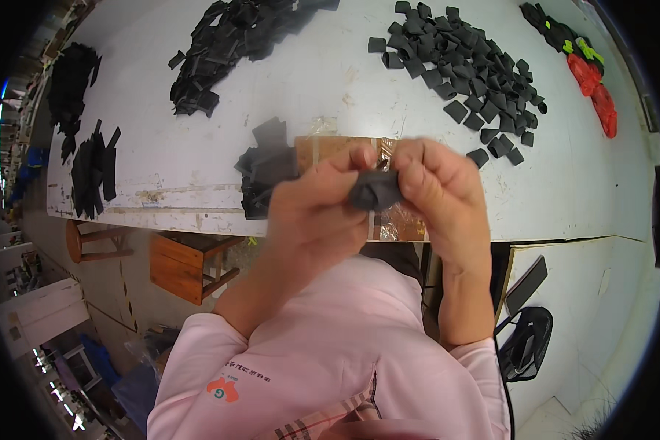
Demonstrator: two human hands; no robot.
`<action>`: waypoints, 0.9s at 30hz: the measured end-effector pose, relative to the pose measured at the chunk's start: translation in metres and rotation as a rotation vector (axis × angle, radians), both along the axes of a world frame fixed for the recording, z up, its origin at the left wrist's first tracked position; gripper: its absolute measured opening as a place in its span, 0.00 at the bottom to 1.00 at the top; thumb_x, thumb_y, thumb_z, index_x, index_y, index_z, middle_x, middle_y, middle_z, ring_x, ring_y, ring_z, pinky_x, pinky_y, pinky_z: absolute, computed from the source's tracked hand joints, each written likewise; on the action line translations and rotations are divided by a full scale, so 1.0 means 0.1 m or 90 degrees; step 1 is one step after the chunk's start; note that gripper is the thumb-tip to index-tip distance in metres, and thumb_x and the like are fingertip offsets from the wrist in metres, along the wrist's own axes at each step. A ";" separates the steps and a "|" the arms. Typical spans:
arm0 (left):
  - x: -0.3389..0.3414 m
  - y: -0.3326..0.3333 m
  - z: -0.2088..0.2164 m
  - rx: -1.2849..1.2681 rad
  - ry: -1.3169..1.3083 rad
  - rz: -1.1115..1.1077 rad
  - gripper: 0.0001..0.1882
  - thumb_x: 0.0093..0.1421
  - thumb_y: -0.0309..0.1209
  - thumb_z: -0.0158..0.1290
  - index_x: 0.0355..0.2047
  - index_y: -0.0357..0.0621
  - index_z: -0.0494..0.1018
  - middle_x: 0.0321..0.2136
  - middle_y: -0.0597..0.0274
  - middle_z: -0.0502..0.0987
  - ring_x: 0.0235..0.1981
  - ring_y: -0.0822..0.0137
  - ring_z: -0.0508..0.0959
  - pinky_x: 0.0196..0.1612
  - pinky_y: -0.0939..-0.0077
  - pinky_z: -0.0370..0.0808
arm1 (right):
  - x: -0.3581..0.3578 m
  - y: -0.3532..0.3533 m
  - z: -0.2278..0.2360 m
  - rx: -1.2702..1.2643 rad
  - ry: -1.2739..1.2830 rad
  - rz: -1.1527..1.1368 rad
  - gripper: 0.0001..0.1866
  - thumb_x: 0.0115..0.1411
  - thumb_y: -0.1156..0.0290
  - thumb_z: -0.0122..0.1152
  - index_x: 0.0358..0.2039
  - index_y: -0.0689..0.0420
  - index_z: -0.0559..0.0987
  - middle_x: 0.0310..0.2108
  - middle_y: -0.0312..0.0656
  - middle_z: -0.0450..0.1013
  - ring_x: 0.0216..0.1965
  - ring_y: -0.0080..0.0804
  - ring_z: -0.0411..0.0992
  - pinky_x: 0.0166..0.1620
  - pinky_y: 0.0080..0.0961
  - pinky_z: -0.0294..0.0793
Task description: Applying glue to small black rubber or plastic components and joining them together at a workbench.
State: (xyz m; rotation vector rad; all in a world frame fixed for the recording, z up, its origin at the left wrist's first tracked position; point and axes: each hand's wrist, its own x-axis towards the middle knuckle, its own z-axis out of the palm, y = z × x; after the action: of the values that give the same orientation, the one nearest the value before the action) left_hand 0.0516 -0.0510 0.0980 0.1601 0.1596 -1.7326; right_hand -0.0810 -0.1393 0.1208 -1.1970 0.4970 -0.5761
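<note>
A small dark fabric piece (375, 192), curled like a short tube, is held above the near edge of the table. My left hand (319, 202) pinches its left side, the fingers slightly blurred. At its right side, my right hand (441, 187) grips with thumb and curled fingers. Beneath both hands lies a brown cardboard piece (330, 149) with clear tape on it, partly hidden by them. Just left of the cardboard is a stack of flat black fabric pieces (265, 165). To the far right spreads a heap of short black fabric tubes (484, 84).
More black pieces form a long pile (235, 48) at the far left, with black strips (94, 172) at the table's left end. Red bags (592, 86) lie far right. Wooden stools (180, 265) stand below the white table (330, 81). A black mesh pouch (529, 343) rests lower right.
</note>
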 end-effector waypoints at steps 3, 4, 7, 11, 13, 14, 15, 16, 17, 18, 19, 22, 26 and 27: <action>0.09 -0.05 -0.09 -0.086 0.004 0.009 0.10 0.59 0.20 0.35 0.39 0.37 0.62 0.26 0.53 0.72 0.05 0.85 0.55 0.06 0.92 0.50 | 0.04 -0.14 -0.21 0.019 0.064 0.050 0.10 0.57 0.66 0.50 0.24 0.58 0.70 0.18 0.26 0.61 0.19 0.11 0.55 0.21 0.10 0.52; 0.11 -0.03 -0.28 -0.059 -0.051 0.003 0.10 0.59 0.21 0.35 0.40 0.37 0.62 0.26 0.53 0.72 0.05 0.85 0.56 0.07 0.91 0.50 | 0.02 -0.13 -0.40 0.061 0.036 0.068 0.11 0.57 0.65 0.50 0.23 0.58 0.70 0.17 0.26 0.60 0.19 0.11 0.54 0.21 0.10 0.52; 0.07 0.00 -0.34 -0.050 -0.136 0.019 0.10 0.60 0.23 0.35 0.41 0.38 0.62 0.27 0.54 0.73 0.05 0.85 0.55 0.07 0.90 0.50 | 0.02 -0.09 -0.47 0.117 -0.004 0.065 0.12 0.57 0.62 0.51 0.22 0.56 0.69 0.17 0.25 0.58 0.18 0.11 0.53 0.20 0.10 0.51; 0.08 -0.04 -0.16 -0.019 -0.030 -0.005 0.10 0.60 0.23 0.37 0.42 0.37 0.62 0.26 0.57 0.73 0.06 0.84 0.55 0.08 0.91 0.50 | 0.03 -0.16 -0.36 0.039 -0.006 0.069 0.13 0.57 0.61 0.51 0.26 0.59 0.70 0.19 0.29 0.61 0.18 0.13 0.55 0.20 0.09 0.54; 0.03 0.01 -0.15 -0.003 0.006 -0.025 0.10 0.60 0.23 0.37 0.42 0.37 0.62 0.26 0.58 0.72 0.06 0.84 0.54 0.09 0.91 0.50 | 0.00 -0.12 -0.37 0.039 -0.036 0.076 0.13 0.57 0.61 0.51 0.26 0.59 0.70 0.19 0.29 0.61 0.18 0.13 0.55 0.20 0.09 0.54; 0.02 0.03 -0.20 -0.010 -0.109 0.011 0.11 0.60 0.24 0.38 0.42 0.37 0.62 0.26 0.59 0.72 0.06 0.84 0.54 0.09 0.91 0.51 | 0.02 -0.10 -0.44 0.073 -0.023 0.077 0.12 0.57 0.62 0.50 0.24 0.58 0.70 0.18 0.27 0.60 0.18 0.12 0.55 0.21 0.09 0.54; 0.02 0.03 -0.24 -0.020 -0.225 0.046 0.11 0.60 0.24 0.38 0.43 0.37 0.62 0.25 0.60 0.72 0.06 0.84 0.54 0.09 0.91 0.51 | 0.03 -0.09 -0.49 0.104 -0.012 0.078 0.12 0.58 0.62 0.50 0.23 0.56 0.70 0.18 0.26 0.60 0.19 0.11 0.54 0.21 0.10 0.54; 0.01 0.02 -0.24 -0.021 -0.226 0.045 0.11 0.60 0.24 0.38 0.43 0.37 0.62 0.25 0.60 0.72 0.06 0.84 0.54 0.09 0.91 0.51 | 0.02 -0.09 -0.50 0.103 -0.012 0.076 0.12 0.58 0.62 0.50 0.23 0.56 0.70 0.18 0.26 0.60 0.19 0.11 0.54 0.21 0.10 0.54; 0.01 0.02 -0.24 -0.014 -0.360 0.063 0.10 0.60 0.25 0.38 0.42 0.38 0.63 0.25 0.61 0.72 0.06 0.84 0.55 0.09 0.91 0.51 | 0.02 -0.10 -0.51 0.075 0.002 0.072 0.12 0.58 0.63 0.49 0.23 0.57 0.70 0.18 0.26 0.61 0.20 0.11 0.55 0.22 0.10 0.55; 0.02 0.02 -0.24 -0.005 -0.495 0.082 0.10 0.60 0.25 0.39 0.42 0.38 0.63 0.25 0.61 0.71 0.07 0.84 0.55 0.09 0.91 0.51 | 0.02 -0.09 -0.51 0.048 0.016 0.069 0.12 0.58 0.63 0.49 0.23 0.57 0.70 0.19 0.27 0.61 0.20 0.12 0.56 0.23 0.09 0.56; 0.03 0.01 -0.24 -0.006 -0.497 0.081 0.10 0.60 0.25 0.39 0.42 0.38 0.63 0.25 0.61 0.71 0.07 0.84 0.55 0.09 0.91 0.51 | 0.02 -0.10 -0.49 0.048 0.014 0.068 0.12 0.58 0.63 0.49 0.23 0.57 0.70 0.19 0.27 0.61 0.20 0.12 0.56 0.23 0.09 0.56; 0.03 -0.02 -0.22 0.048 -0.292 0.035 0.09 0.59 0.24 0.40 0.41 0.37 0.65 0.24 0.61 0.71 0.07 0.84 0.55 0.09 0.91 0.51 | 0.02 -0.11 -0.43 -0.025 0.073 0.049 0.13 0.58 0.63 0.48 0.23 0.59 0.70 0.19 0.28 0.62 0.21 0.13 0.58 0.24 0.10 0.57; -0.08 -0.01 -0.22 0.026 -0.437 0.105 0.09 0.57 0.23 0.44 0.39 0.36 0.65 0.25 0.63 0.72 0.09 0.83 0.58 0.11 0.92 0.52 | 0.02 -0.08 -0.49 -0.079 0.062 0.023 0.11 0.57 0.66 0.50 0.23 0.61 0.70 0.18 0.31 0.64 0.22 0.16 0.60 0.24 0.13 0.60; -0.10 -0.01 -0.22 0.035 -0.635 0.188 0.09 0.57 0.23 0.45 0.39 0.36 0.66 0.26 0.63 0.72 0.10 0.83 0.59 0.12 0.92 0.52 | 0.03 -0.08 -0.51 -0.049 0.043 0.030 0.10 0.56 0.68 0.50 0.24 0.62 0.71 0.18 0.33 0.64 0.22 0.16 0.60 0.24 0.15 0.60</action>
State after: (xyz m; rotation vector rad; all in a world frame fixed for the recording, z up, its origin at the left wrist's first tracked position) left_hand 0.0412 -0.0524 0.0763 0.9589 -0.4802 -1.1902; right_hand -0.0778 -0.1478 0.0703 -1.3022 0.5064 -0.5195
